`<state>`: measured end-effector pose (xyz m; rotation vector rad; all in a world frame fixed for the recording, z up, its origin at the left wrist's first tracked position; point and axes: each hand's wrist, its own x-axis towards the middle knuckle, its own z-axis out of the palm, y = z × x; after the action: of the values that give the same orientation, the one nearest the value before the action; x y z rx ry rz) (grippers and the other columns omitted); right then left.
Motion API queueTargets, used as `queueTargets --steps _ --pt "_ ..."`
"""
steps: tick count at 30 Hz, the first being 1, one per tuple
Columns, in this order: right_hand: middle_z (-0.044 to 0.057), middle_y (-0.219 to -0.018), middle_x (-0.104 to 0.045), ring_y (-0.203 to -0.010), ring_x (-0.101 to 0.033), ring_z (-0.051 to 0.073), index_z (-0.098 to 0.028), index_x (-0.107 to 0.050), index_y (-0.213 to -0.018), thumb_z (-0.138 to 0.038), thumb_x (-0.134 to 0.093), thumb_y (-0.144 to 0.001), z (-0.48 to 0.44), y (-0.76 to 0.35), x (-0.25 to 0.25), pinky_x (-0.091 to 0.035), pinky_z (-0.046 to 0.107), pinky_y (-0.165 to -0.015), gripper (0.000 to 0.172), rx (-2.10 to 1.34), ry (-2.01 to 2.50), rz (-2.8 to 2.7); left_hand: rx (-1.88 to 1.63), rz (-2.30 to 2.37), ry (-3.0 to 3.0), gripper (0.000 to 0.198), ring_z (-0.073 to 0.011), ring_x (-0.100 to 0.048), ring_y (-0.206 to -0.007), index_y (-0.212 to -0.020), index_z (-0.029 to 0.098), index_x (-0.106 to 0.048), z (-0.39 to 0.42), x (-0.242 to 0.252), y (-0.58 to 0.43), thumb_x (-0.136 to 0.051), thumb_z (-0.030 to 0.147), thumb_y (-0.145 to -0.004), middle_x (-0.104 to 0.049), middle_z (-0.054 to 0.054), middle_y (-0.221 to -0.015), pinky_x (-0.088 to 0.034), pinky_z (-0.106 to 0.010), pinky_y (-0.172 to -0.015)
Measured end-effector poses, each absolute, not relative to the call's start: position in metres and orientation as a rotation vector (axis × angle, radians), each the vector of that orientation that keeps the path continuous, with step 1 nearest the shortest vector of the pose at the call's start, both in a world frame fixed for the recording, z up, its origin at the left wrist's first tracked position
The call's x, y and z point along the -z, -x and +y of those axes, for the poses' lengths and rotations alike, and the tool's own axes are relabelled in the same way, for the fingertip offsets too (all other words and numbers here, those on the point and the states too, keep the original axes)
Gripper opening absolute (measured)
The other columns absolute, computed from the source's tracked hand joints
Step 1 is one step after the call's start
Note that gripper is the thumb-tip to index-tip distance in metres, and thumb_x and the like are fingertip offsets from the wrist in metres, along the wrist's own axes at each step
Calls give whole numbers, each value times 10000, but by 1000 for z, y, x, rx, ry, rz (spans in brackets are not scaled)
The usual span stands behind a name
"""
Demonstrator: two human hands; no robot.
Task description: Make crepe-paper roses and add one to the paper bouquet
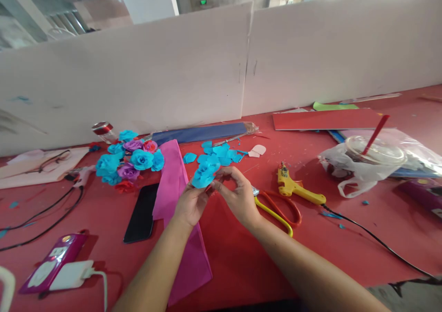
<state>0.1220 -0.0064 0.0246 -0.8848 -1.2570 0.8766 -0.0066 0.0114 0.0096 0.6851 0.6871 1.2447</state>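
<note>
The blue paper flower was above the red surface, its underside held by the left hand; the right hand curled narrowly at its edge, whether pinching it one could not tell. It looked light, soft and easily creased, probably safest gripped at the base. Loose blue petals lay just beyond.

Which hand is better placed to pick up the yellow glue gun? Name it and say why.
Probably the right hand: it is nearer the glue gun, while the left hand, farther off, holds the blue flower.
</note>
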Motion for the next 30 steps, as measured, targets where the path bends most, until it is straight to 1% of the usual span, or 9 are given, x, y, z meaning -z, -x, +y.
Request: queueTargets --steps 3,6,9,14,18,21,26,28,30 --pt "19 -811 -627 -807 -577 178 -225 -638 -795 -234 -639 -796 -4 -124 -23 -468 316 -785 9 -940 850 -1262 -1265 715 -774 271 -220 -623 -1007 -912 217 -709 11 -11 5 -748 166 -648 -727 -47 -977 -467 -344 -850" --pt "24 -809 -630 -809 -584 179 -220 -646 -814 -291 -631 -815 -3 -124 -20 -476 319 -784 72 -1055 803 -1204 -1275 700 -824 224 -214 -620 -1012 -870 224 -717 13 -9 8 -734 158 -656 -733 -36 -947 -464 -338 -855" --pt "25 -816 -640 -798 -589 175 -219 -648 -819 -330 -641 -812 -3 -123 -19 -483 316 -778 111 -1147 772 -1161 -1298 701 -812 171 -206 -636 -962 -798 227 -723 15 -7 12 -734 151 -645 -736 -19 -876 -459 -339 -864" --pt "13 -751 -632 -735 -588 165 -213 -641 -761 -361 -732 -728 -4 -122 -21 -500 312 -743 177 -1251 746 -1049 -1286 741 -767 140 -196 -651 -841 -746 211 -735 12 -9 16 -748 171 -612 -731 -15 -794 -469 -347 -841" --pt "-10 -721 -626 -685 -584 141 -208 -611 -734 -330 -771 -683 -4 -120 -24 -502 293 -699 207 -1344 673 -930 -1270 723 -769 132 -199 -648 -828 -732 207 -737 9 -13 16 -745 183 -602 -733 -25 -809 -478 -344 -815" --pt "-32 -709 -621 -651 -576 124 -223 -584 -768 -305 -797 -654 -5 -120 -26 -492 267 -651 254 -1392 615 -875 -1267 718 -762 149 -197 -648 -808 -733 216 -731 8 -15 16 -754 196 -587 -733 -24 -808 -488 -318 -749" --pt "-36 -705 -598 -587 -522 110 -238 -571 -806 -311 -795 -656 -6 -120 -25 -435 227 -532 280 -1341 613 -908 -1304 694 -800 197 -132 -605 -652 -762 222 -696 6 -19 14 -784 233 -586 -689 8 -753 -463 -254 -611" --pt "-28 -729 -601 -617 -537 118 -237 -564 -807 -318 -795 -655 -7 -119 -24 -447 233 -550 287 -1305 627 -895 -1334 689 -803 213 -101 -582 -614 -756 227 -681 5 -19 13 -800 222 -579 -669 33 -729 -451 -228 -592" --pt "-23 -749 -606 -662 -557 127 -238 -556 -808 -315 -789 -664 -7 -118 -23 -470 246 -596 285 -1262 638 -878 -1376 706 -777 236 -92 -592 -636 -772 241 -687 5 -17 10 -809 209 -573 -676 47 -733 -462 -217 -623"
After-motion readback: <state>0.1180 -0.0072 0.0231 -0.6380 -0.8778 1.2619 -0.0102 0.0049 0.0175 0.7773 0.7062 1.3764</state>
